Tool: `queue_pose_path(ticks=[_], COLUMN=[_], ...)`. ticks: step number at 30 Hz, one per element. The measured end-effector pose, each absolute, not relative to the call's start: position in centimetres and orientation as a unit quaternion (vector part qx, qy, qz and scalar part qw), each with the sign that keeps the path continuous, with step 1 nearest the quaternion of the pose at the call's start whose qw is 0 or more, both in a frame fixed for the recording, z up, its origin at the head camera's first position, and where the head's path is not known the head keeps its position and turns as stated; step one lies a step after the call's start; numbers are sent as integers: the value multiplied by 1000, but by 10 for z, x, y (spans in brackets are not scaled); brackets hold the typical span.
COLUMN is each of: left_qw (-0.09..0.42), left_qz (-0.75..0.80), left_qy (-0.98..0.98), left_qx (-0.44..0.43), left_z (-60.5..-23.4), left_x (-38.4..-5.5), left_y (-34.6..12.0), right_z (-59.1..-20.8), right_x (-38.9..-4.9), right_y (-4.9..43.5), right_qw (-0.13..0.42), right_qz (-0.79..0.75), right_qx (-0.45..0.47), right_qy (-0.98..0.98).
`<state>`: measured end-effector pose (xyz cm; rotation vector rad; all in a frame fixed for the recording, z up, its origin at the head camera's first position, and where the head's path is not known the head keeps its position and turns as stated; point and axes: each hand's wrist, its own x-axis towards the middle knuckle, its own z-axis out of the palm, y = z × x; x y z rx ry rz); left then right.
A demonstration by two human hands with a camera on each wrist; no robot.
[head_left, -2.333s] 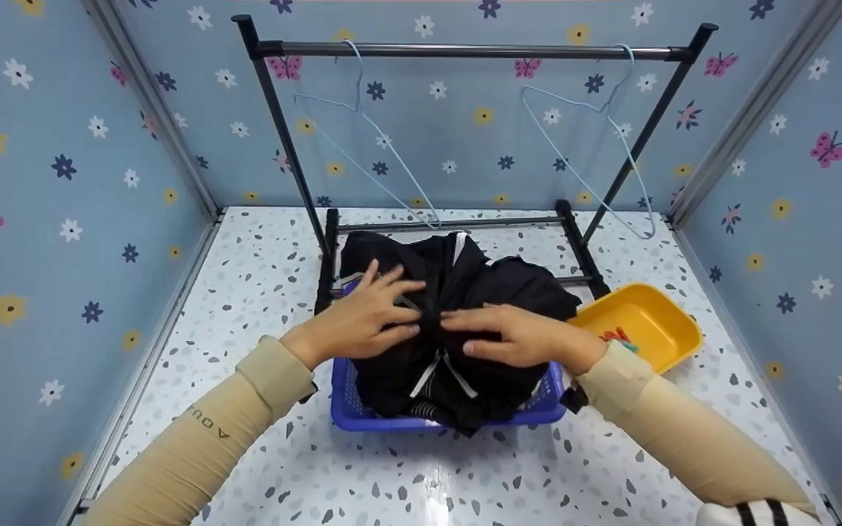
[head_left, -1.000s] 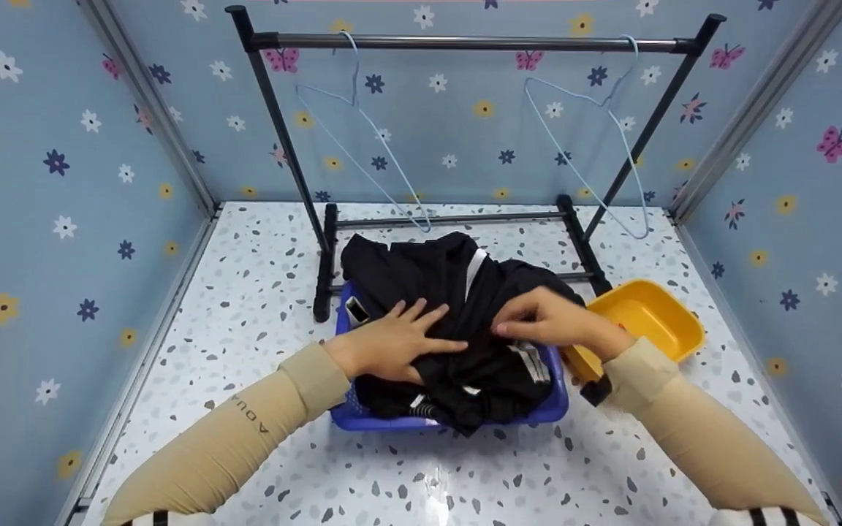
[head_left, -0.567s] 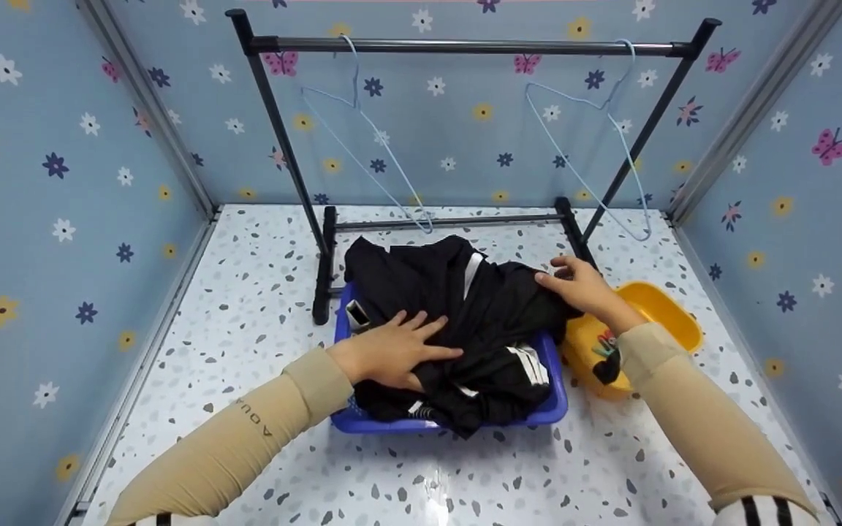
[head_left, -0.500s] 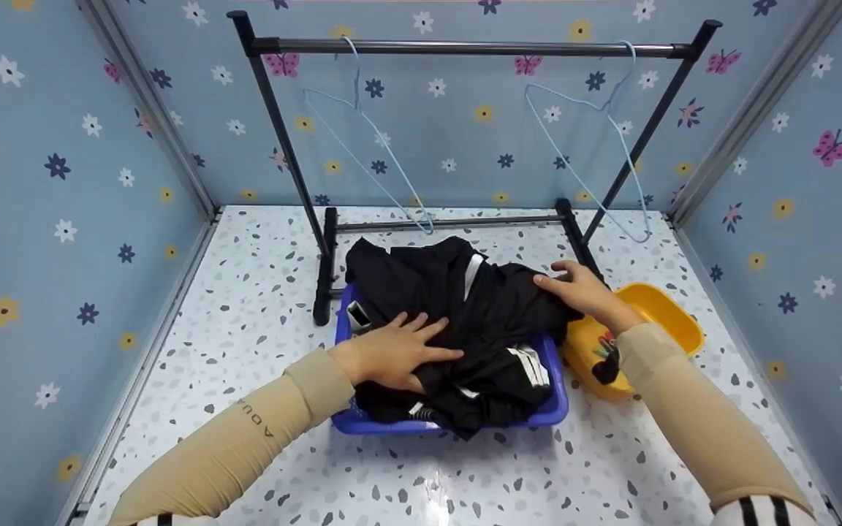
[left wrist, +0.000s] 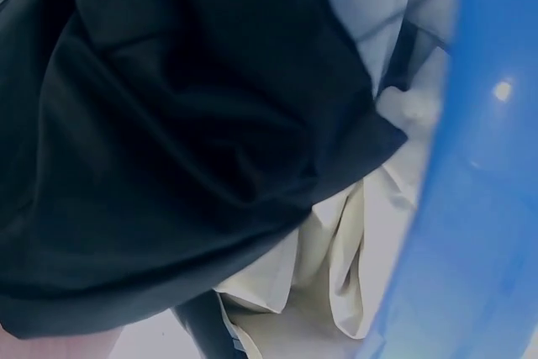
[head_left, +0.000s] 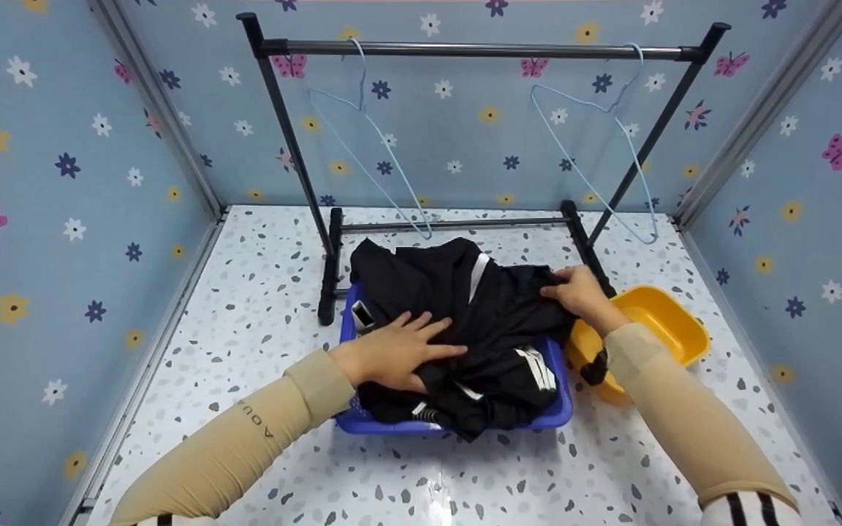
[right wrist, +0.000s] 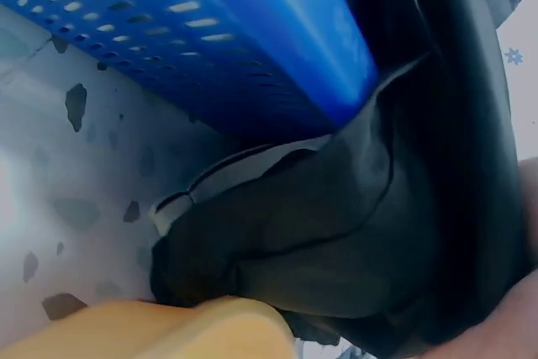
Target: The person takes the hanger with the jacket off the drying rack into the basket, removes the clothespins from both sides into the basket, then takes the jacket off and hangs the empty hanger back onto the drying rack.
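Observation:
A black garment (head_left: 421,281) with white stripes lies heaped over the blue basket (head_left: 392,426). Fingers spread, my left hand (head_left: 392,354) rests flat on the cloth near the middle of the heap. At the garment's right edge, my right hand (head_left: 578,294) pinches the fabric between thumb and fingers. In the right wrist view the black garment (right wrist: 319,224) hangs over the outside of the perforated blue basket (right wrist: 277,48). The left wrist view shows cream cloth (left wrist: 336,258) under the black garment (left wrist: 185,140), beside the basket wall (left wrist: 479,174).
A yellow bin (head_left: 673,321) stands right of the basket, partly behind my right forearm. Behind the basket rises a black clothes rack (head_left: 479,50) with a light blue hanger (head_left: 392,157) and another hanger (head_left: 636,157). Patterned walls enclose the speckled floor (head_left: 260,256) on three sides.
My right hand has moved right and back across the heap to the garment's right edge and pinched it. The left hand has shifted slightly down and now stays still. The garment lies more spread.

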<state>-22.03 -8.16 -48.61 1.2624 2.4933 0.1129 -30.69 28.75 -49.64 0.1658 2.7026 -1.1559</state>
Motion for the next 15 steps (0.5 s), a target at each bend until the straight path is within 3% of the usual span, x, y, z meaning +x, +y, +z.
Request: queue_pose_path(ticks=[9,15], left_qw=[133,93], left_qz=[78,130], left_qy=[883,881], left_qx=[443,445], left_z=[-488,-490], left_x=[-220,-220], left_y=[-85,-87], right_z=[-466,-444], right_x=[-310,-305], right_y=[273,260], right_qw=[-35,-80], right_qz=[-466,-538], right_qx=[84,43], right_qy=[880,838])
